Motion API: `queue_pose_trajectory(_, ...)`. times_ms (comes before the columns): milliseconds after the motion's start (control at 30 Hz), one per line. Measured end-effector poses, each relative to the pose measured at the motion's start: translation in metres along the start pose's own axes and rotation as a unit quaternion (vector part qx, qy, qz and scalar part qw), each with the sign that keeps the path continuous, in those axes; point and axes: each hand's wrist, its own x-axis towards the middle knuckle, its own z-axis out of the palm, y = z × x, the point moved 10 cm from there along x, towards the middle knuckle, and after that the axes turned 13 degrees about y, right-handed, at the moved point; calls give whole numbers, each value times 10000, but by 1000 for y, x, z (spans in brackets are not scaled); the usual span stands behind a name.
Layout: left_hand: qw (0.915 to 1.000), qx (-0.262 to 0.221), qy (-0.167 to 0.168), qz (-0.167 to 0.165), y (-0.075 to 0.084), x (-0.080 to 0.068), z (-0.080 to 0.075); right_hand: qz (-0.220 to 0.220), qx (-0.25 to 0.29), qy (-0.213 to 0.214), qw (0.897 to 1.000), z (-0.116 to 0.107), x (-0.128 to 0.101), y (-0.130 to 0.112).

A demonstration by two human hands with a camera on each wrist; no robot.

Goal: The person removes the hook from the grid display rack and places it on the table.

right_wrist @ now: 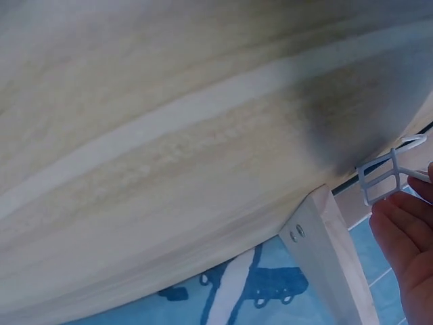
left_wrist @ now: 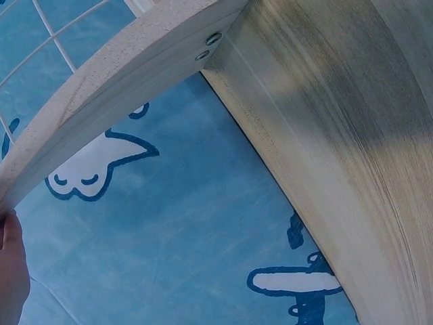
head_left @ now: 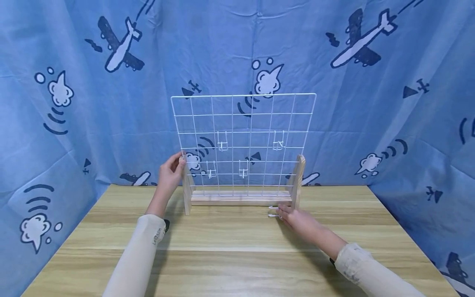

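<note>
Centrally, near the far edge of a wooden table point(head_left: 230, 247), a white wire grid panel point(head_left: 243, 140) is standing upright in a wooden base, with a wooden side post at each end and a low wooden rail point(head_left: 239, 199) running between them. Four small white wire hooks are already hanging on the grid, two on a higher row and two lower down.

A person's left hand point(head_left: 171, 171) is curling its fingers around the top of the left wooden post point(head_left: 185, 185), steadying the rack. Their right hand point(head_left: 297, 220) is resting low on the table just in front of the right wooden post point(head_left: 298, 181), pinching a loose white wire hook point(head_left: 273, 211) between thumb and fingertips; the right wrist view is showing that hook point(right_wrist: 389, 175) held at the fingertips point(right_wrist: 399, 230), close to the post's foot.

Judging by its thin wire, the hook is likely very light, stiff and slightly springy, and its smooth coating may be slippery, so a firm pinch on its flat back frame seems safest. The grid looks light and a little flexible, so the rack may tip or slide if pushed; the solid wooden post is the sturdier place to grip.

Blue cloth printed with airplanes and clouds point(head_left: 74, 103) is hanging behind and at both sides.
</note>
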Motion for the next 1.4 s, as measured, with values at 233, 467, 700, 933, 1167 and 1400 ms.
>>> queue_pose_trajectory(233, 10000, -93, 3, -15, 1, 0, 1, -20, -78, -409, 9991, 2, -9, -6)
queue_pose_trajectory(467, 10000, -84, -19, 6, 2, -1, 1, 64, 18, -609, 9981, 4, -15, -10)
queue_pose_trajectory(700, 10000, 26, -10, 70, 3, -2, 1, -335, -287, -332, 9985, 1, -15, -17)
queue_pose_trajectory(933, 10000, 69, 8, 46, 2, -2, 0, -265, -396, -354, 9982, 1, -15, -19)
queue_pose_trajectory(1167, 10000, -15, -52, -3, 11, -6, 0, -363, -467, -139, 9982, -1, -15, -24)
queue_pose_trajectory(1400, 10000, 53, -27, 57, 13, -6, 1, -605, -556, 108, 9966, -4, -16, -27)
